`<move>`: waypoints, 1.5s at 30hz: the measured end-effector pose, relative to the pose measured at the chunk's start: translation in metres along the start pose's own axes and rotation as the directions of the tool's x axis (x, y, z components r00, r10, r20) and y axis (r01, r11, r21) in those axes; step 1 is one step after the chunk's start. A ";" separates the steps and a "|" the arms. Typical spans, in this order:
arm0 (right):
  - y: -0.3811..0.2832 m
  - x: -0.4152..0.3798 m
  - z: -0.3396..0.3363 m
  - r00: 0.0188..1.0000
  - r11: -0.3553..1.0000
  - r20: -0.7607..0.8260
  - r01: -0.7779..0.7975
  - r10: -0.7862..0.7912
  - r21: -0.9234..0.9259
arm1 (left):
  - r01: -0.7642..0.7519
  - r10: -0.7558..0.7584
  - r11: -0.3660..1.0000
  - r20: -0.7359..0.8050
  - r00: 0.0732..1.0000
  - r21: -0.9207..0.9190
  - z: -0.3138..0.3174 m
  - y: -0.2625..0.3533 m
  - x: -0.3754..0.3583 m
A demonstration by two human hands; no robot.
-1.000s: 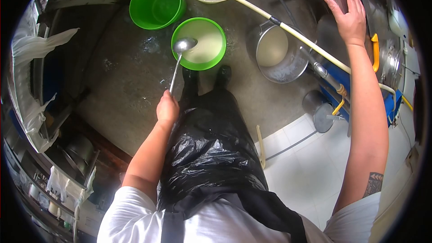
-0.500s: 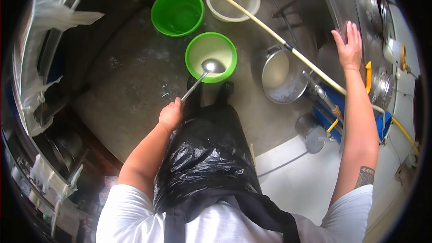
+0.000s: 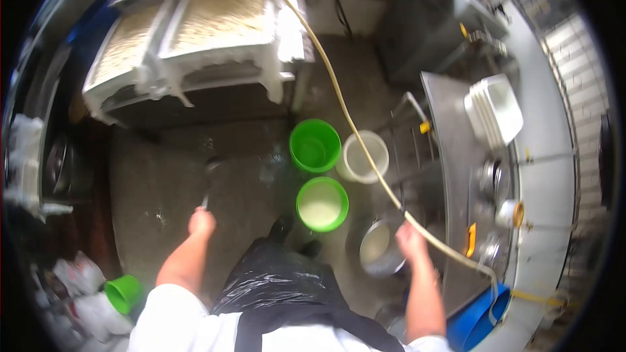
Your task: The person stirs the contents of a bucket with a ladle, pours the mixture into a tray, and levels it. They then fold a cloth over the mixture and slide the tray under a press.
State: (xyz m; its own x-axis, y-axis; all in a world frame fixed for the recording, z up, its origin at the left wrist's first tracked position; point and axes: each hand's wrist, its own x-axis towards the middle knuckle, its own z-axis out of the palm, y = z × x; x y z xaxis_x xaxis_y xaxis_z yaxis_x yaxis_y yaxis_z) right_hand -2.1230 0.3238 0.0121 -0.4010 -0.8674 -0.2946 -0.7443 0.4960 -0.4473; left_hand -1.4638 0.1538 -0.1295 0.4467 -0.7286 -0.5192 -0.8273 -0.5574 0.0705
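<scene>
Out to the left over the wet floor, my left hand (image 3: 202,221) is closed round the handle of a ladle (image 3: 207,197), whose bowl points away from me and is blurred. My right hand (image 3: 411,240), smeared by motion, is beside the cream-coloured hose (image 3: 352,117) and above the right side of a metal pot (image 3: 396,263) of pale liquid; I cannot tell whether its fingers grip the hose. Between the hands, a green bucket (image 3: 299,217) of milky liquid stands by my feet. Behind it are another green bucket (image 3: 295,158) and a white bucket (image 3: 383,164).
White bins (image 3: 222,51) full of pale pieces line the back left. To the right runs a metal counter (image 3: 453,114) with stacked white tubs (image 3: 499,111). A blue container (image 3: 479,319) stands at lower right. Bags and a small green bucket (image 3: 124,294) sit at lower left.
My left hand has swung the ladle left, away from over the milky bucket. My right hand has come down from the counter edge to beside the hose and pot. The view has tilted up.
</scene>
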 end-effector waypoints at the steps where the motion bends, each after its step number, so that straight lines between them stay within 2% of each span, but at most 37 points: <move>1: 0.019 -0.039 0.038 0.998 1.000 0.054 0.009 -0.010 0.027 | 0.111 -0.113 0.992 -0.026 0.993 -0.062 -0.018 -0.042 0.014; 2: 0.046 -0.076 0.071 0.950 0.980 0.294 -0.150 0.105 0.132 | 0.233 -0.230 0.971 0.059 0.971 -0.050 -0.034 -0.083 0.028; 3: 0.047 -0.110 0.089 0.842 0.971 0.494 -0.237 0.216 -0.021 | 0.172 -0.213 0.964 0.195 0.957 0.205 -0.013 -0.153 0.065; 4: 0.028 -0.143 0.093 0.708 0.929 0.646 -0.370 0.287 -0.007 | 0.038 -0.191 0.906 0.327 0.925 0.422 0.003 -0.217 0.098; 5: 0.124 -0.178 0.161 0.675 0.776 0.703 -0.560 0.224 0.291 | -0.184 -0.212 0.766 0.513 0.832 0.616 0.006 -0.262 0.104; 6: 0.133 -0.197 0.165 0.666 0.863 0.716 -0.470 0.210 0.184 | -0.099 -0.213 0.825 0.468 0.858 0.556 -0.016 -0.291 0.060; 7: 0.126 -0.212 0.159 0.670 0.914 0.708 -0.397 0.223 0.088 | 0.001 -0.256 0.858 0.426 0.868 0.513 0.000 -0.334 0.043; 8: 0.129 -0.222 0.158 0.673 0.925 0.702 -0.376 0.235 0.051 | -0.108 -0.227 0.827 0.503 0.834 0.551 0.012 -0.360 0.021; 9: 0.134 -0.227 0.157 0.676 0.927 0.695 -0.374 0.246 0.036 | 0.177 -0.351 0.890 0.384 0.854 0.420 0.040 -0.384 -0.004; 10: 0.138 -0.227 0.154 0.681 0.924 0.686 -0.380 0.257 0.031 | 0.554 -0.504 0.821 0.282 0.816 -0.137 0.061 -0.395 -0.042; 11: 0.140 -0.223 0.152 0.687 0.919 0.676 -0.393 0.267 0.036 | 0.550 -0.516 0.698 0.209 0.830 -0.459 0.092 -0.391 -0.069; 12: 0.143 -0.218 0.151 0.697 0.913 0.662 -0.406 0.275 0.049 | 0.524 -0.528 0.550 0.215 0.821 -0.650 0.104 -0.386 -0.093; 13: 0.145 -0.209 0.150 0.710 0.904 0.642 -0.423 0.288 0.063 | 0.539 -0.510 0.293 0.348 0.787 -0.790 0.100 -0.365 -0.122; 14: 0.147 -0.196 0.150 0.730 0.898 0.616 -0.433 0.296 0.081 | 0.574 -0.421 0.471 0.401 0.813 -0.670 0.098 -0.348 -0.138; 15: 0.144 -0.185 0.152 0.742 0.886 0.592 -0.454 0.316 0.095 | 0.574 -0.334 0.261 0.485 0.808 -0.776 0.081 -0.314 -0.160; 16: 0.166 -0.161 0.170 0.792 0.937 0.569 -0.334 0.221 0.101 | 0.661 -0.121 0.229 0.653 0.748 -0.715 0.083 -0.317 -0.152; 17: 0.109 -0.151 0.143 0.696 0.695 0.491 -0.682 0.523 0.226 | 0.689 -0.125 0.186 0.678 0.724 -0.701 0.060 -0.285 -0.163; 18: 0.112 -0.130 0.160 0.772 0.691 0.375 -0.631 0.513 0.353 | 0.679 -0.060 0.225 0.686 0.725 -0.698 0.027 -0.257 -0.176; 20: 0.068 -0.099 0.155 0.810 0.698 0.367 -0.582 0.456 0.417 | 0.605 0.099 0.311 0.659 0.746 -0.732 -0.044 -0.210 -0.206; 21: 0.057 -0.079 0.165 0.835 0.708 0.390 -0.541 0.388 0.453 | 0.540 0.253 0.268 0.599 0.760 -0.798 -0.068 -0.200 -0.217; 22: 0.009 -0.079 0.149 0.860 0.755 0.404 -0.482 0.311 0.445 | 0.450 0.332 0.259 0.517 0.789 -0.855 -0.096 -0.187 -0.236; 24: -0.042 -0.066 0.160 0.879 0.825 0.451 -0.366 0.154 0.431 | 0.258 0.380 0.321 0.374 0.846 -0.911 -0.121 -0.169 -0.258; 25: -0.065 -0.064 0.173 0.895 0.839 0.446 -0.265 0.030 0.476 | 0.258 0.383 0.298 0.363 0.850 -0.919 -0.123 -0.162 -0.263; 26: -0.105 -0.070 0.170 0.860 0.871 0.501 -0.173 -0.094 0.460 | 0.154 0.398 0.397 0.321 0.859 -0.905 -0.125 -0.156 -0.267; 27: -0.171 -0.105 0.139 0.823 0.833 0.530 -0.137 -0.205 0.536 | 0.050 0.414 0.488 0.281 0.866 -0.872 -0.126 -0.150 -0.272; 28: -0.212 -0.121 0.135 0.767 0.833 0.587 -0.131 -0.259 0.538 | 0.054 0.413 0.462 0.268 0.871 -0.885 -0.128 -0.142 -0.278; 30: -0.274 -0.148 0.127 0.601 0.786 0.648 -0.053 -0.468 0.616 | -0.214 0.439 0.520 0.043 0.897 -0.827 -0.138 -0.126 -0.287; 32: -0.345 -0.186 0.104 0.486 0.753 0.698 -0.116 -0.526 0.648 | -0.323 0.451 0.605 -0.022 0.892 -0.728 -0.168 -0.115 -0.297; 33: -0.370 -0.198 0.103 0.458 0.750 0.696 -0.090 -0.553 0.656 | -0.362 0.480 0.593 -0.046 0.876 -0.719 -0.179 -0.116 -0.298; 34: -0.393 -0.209 0.103 0.427 0.745 0.694 -0.065 -0.580 0.664 | -0.356 0.463 0.580 -0.064 0.884 -0.733 -0.189 -0.122 -0.296; 37: -0.450 -0.231 0.110 0.383 0.714 0.655 0.018 -0.651 0.700 | -0.373 0.593 0.333 -0.115 0.797 -0.866 -0.220 -0.153 -0.282; 38: -0.468 -0.238 0.115 0.377 0.716 0.658 0.023 -0.652 0.697 | -0.372 0.588 0.329 -0.120 0.800 -0.868 -0.233 -0.167 -0.279; 40: -0.498 -0.254 0.128 0.382 0.675 0.626 -0.008 -0.680 0.738 | -0.163 0.648 0.125 -0.044 0.761 -0.979 -0.252 -0.193 -0.273; 42: -0.524 -0.270 0.152 0.376 0.665 0.637 -0.070 -0.673 0.744 | -0.102 0.686 0.108 0.000 0.727 -0.989 -0.251 -0.214 -0.258; 44: -0.549 -0.279 0.179 0.305 0.780 0.738 0.030 -0.602 0.625 | -0.120 0.593 0.103 -0.036 0.805 -0.987 -0.251 -0.228 -0.252; 45: -0.567 -0.290 0.178 0.342 0.814 0.750 0.088 -0.566 0.574 | -0.113 0.563 0.147 -0.011 0.826 -0.983 -0.255 -0.239 -0.248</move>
State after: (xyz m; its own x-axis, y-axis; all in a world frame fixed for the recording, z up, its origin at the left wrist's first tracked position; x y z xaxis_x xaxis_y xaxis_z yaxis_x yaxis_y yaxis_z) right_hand -1.4898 0.3011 0.2012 0.6851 -0.5471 -0.4810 -0.3342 0.3506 -0.8748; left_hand -1.2898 0.3662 0.1999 -0.0927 -0.9203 -0.3801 0.1621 -0.3907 0.9062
